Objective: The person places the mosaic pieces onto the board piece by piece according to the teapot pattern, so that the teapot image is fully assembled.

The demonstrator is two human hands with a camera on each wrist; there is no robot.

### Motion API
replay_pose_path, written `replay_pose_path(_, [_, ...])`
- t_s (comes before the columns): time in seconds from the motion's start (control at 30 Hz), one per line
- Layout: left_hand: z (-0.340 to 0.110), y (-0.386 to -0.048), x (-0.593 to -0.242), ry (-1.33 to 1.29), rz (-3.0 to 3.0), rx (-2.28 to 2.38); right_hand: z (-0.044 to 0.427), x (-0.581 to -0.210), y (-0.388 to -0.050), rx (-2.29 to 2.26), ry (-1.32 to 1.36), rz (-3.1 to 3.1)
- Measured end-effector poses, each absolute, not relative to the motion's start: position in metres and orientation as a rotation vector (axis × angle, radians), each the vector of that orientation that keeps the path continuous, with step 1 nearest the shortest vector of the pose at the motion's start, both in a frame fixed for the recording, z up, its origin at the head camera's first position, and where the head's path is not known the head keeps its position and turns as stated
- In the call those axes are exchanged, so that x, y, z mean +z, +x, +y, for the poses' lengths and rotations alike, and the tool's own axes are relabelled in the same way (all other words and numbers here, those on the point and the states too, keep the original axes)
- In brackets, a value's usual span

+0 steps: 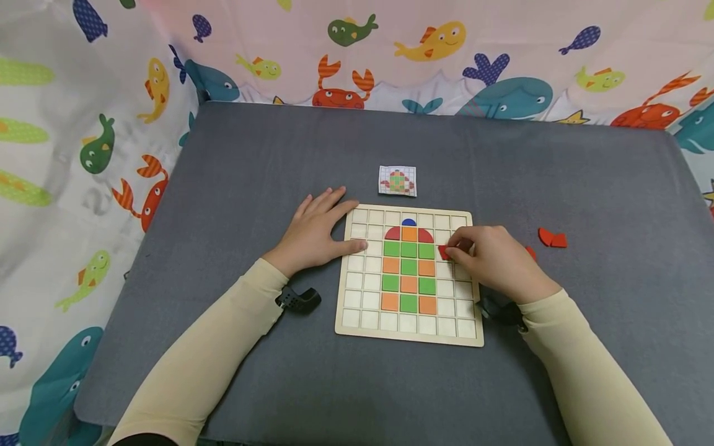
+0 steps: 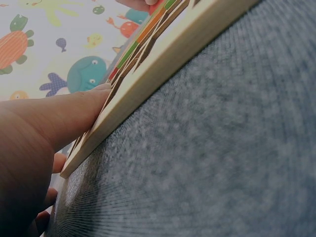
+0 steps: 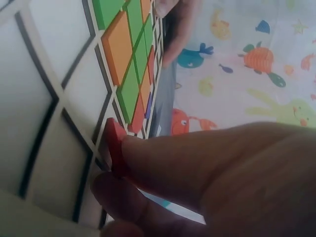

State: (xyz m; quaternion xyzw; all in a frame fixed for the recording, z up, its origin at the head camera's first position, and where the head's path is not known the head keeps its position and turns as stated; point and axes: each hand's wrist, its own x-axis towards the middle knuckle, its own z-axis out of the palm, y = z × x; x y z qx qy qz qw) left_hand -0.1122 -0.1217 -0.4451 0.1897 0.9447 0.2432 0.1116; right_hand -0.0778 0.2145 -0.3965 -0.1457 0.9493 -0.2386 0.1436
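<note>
Red flat tile [image 1: 443, 252] sits pinched between thumb and finger of the right hand [image 1: 486, 257], over the pale wooden gridded board [image 1: 372, 319], just beside a green square tile [image 1: 426, 251]; contact with the board is unclear. It looks light, stiff and perhaps slick, so its thin edges seem the best hold. The left hand [image 1: 315, 234] lies spread, thumb resting on the board's left side.
</note>
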Motion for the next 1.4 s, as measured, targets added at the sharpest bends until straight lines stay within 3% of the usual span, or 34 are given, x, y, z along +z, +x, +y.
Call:
replay_pose_path(0.57, [-0.123, -0.112, -0.443, 0.541, 2.768, 0.709, 0.215, -0.393, -0.078, -0.682, -0.537, 2.718])
replay_pose_path(1.03, [-0.121, -0.113, -0.444, 0.544, 2.775, 0.697, 0.293, -0.382, -0.084, -0.546, -0.396, 2.803])
replay_pose_path(1.4, [-0.122, -0.113, -0.445, 0.546, 2.775, 0.700, 0.321, -0.393, -0.077, -0.488, -0.411, 2.811])
